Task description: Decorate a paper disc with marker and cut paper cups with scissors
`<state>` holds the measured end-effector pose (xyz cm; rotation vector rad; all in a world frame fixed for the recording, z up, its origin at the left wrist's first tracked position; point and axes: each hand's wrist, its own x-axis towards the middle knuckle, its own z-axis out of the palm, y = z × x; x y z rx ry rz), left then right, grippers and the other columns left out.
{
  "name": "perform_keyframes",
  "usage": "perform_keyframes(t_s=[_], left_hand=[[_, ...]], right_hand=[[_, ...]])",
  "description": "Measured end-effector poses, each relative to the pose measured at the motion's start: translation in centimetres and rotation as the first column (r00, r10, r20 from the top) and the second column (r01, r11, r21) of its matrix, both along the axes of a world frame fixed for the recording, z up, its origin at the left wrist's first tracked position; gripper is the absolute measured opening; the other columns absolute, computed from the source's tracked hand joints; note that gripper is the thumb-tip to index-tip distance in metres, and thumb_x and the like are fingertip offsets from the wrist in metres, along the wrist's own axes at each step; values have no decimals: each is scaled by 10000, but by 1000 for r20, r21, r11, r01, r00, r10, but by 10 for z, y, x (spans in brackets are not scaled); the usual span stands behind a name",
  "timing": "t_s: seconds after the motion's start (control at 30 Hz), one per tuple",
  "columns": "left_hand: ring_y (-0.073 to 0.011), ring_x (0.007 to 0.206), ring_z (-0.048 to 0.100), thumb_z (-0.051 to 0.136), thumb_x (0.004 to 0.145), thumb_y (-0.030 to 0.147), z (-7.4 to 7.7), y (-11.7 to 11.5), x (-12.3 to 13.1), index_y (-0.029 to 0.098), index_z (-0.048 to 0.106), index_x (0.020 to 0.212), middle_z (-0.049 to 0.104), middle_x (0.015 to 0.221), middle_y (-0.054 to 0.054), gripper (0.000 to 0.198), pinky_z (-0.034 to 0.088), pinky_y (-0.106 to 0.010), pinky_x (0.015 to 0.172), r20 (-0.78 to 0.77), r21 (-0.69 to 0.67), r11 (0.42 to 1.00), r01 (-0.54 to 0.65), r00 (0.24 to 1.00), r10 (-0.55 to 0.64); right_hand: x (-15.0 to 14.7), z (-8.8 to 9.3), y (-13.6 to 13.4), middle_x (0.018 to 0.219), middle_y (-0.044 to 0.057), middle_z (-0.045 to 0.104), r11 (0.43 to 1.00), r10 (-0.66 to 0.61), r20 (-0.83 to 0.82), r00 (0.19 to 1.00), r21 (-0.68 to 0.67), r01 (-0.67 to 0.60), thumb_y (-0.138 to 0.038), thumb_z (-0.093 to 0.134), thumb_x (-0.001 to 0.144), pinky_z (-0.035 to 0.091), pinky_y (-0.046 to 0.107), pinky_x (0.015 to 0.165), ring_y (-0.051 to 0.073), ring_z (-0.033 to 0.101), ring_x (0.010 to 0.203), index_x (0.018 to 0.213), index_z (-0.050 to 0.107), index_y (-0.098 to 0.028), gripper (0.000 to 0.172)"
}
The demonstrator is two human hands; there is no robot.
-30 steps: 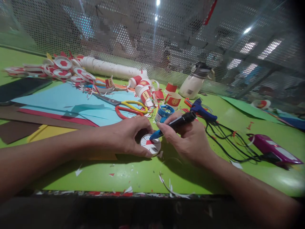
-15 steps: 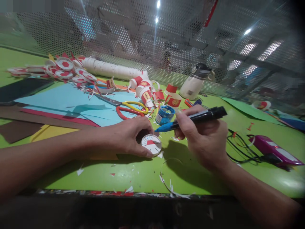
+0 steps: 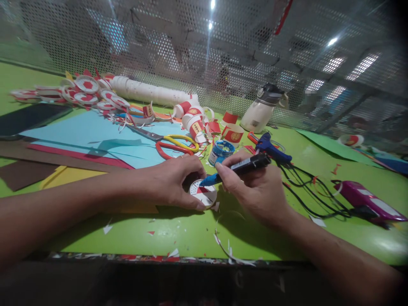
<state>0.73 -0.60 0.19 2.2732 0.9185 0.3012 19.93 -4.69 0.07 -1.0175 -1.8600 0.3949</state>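
My left hand (image 3: 170,180) grips a small white paper disc (image 3: 207,198) by its rim, close to the green table top. The disc carries a red patch, dark lines and a dotted section. My right hand (image 3: 255,182) is wrapped round a black marker pen (image 3: 245,165) with a blue tip end. The pen's tip meets the upper part of the disc, or hovers just over it; I cannot tell which. Just beyond the fingers stands an open jar of blue paint (image 3: 219,154). Scissors (image 3: 174,144) with red and yellow handles lie behind my left hand.
Blue paper sheets (image 3: 79,136) spread at the left, with a pile of red-and-white discs (image 3: 86,91) behind. Cut paper cups (image 3: 194,121) stand at centre. A bottle (image 3: 261,110), a blue glue gun (image 3: 270,146) with cables and a purple device (image 3: 366,199) are to the right. Scraps litter the front edge.
My right hand has moved left and brought the pen's tip onto or just over the disc. The blue glue gun has come into fuller view. My left hand holds still.
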Motion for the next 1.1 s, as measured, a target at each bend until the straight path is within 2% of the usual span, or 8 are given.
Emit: perform_keyframes(t_s=[0.4,0.63,0.83,0.9,1.0,1.1], left_hand=[[-171,755,521,696,692,449,-3,3,1,163,551,897,559,864,-20,381,408,-270,616,28,22,1000,8,1000,-9],[-163,761,531,714,693,379,0,1,1,164,564,914,574,875,-15,343,403,-249,612,50,4,1000,28,998,-29],[-162,755,527,702,709,433,-5,4,0,167,565,918,552,857,-8,365,392,-251,601,41,63,997,39,998,-42],[-170,772,528,709,701,438,-4,3,0,165,563,927,556,874,-15,383,395,-258,612,24,62,998,25,999,-27],[-173,776,524,719,690,440,-1,2,0,170,557,916,562,877,-16,387,400,-265,627,9,21,1000,5,1000,-5],[-166,753,518,720,683,446,0,0,0,176,557,932,564,867,-11,401,398,-263,608,15,-11,1000,-11,1000,11]], right_hand=[[-2,1,2,556,-30,576,999,29,28,999,-36,-28,-256,640,845,428,222,453,106,525,510,705,584,-182,167],[-4,2,0,549,-34,535,1000,0,43,999,-10,0,-258,653,825,409,227,455,107,499,517,652,560,-186,209],[-2,0,0,528,-44,521,999,14,44,999,36,-15,-263,677,818,382,235,434,99,462,474,622,557,-202,238],[-1,2,-1,536,-42,538,998,1,-9,1000,55,0,-272,692,814,399,249,457,102,474,474,633,575,-203,227],[0,6,-3,543,-36,561,996,-60,-178,982,59,72,-316,705,815,431,277,484,118,507,478,670,599,-215,207],[2,10,-3,531,-33,564,990,-99,-276,956,70,122,-354,710,816,417,283,450,122,506,450,670,601,-225,223]])
